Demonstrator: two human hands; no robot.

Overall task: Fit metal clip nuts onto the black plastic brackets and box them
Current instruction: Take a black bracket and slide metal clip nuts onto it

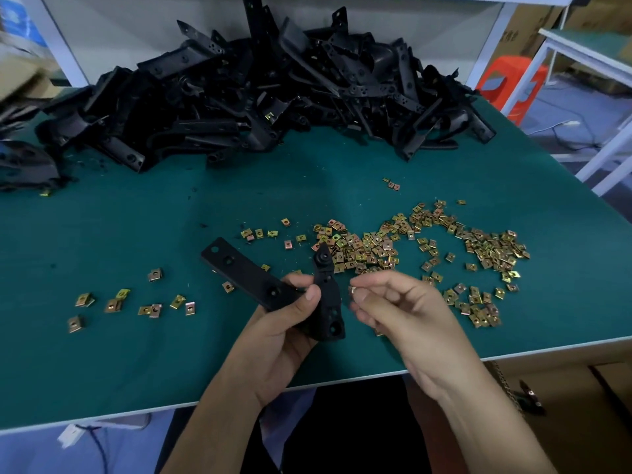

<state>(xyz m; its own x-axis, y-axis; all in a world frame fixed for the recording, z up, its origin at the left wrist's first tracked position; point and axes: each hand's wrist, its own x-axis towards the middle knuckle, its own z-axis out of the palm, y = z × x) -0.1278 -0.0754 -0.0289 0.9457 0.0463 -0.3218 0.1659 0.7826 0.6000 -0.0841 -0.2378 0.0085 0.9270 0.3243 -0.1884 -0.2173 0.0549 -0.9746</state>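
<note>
My left hand (284,323) grips a black plastic bracket (249,271) above the table's front edge; one flat arm with holes points up-left and a shorter arm stands upright. Just right of the bracket, my right hand (396,302) pinches a small metal clip nut (352,291) between thumb and fingertips, close to the bracket's upright arm. Loose brass-coloured clip nuts (376,244) lie scattered across the green table (136,354), thickest to the right of my hands. A large heap of black brackets (256,94) fills the back of the table.
A few stray clip nuts (116,304) lie at the left front. A cardboard box (564,405) with a bracket inside sits below the table edge at the lower right. An orange stool (513,83) and a white frame table (588,53) stand to the right.
</note>
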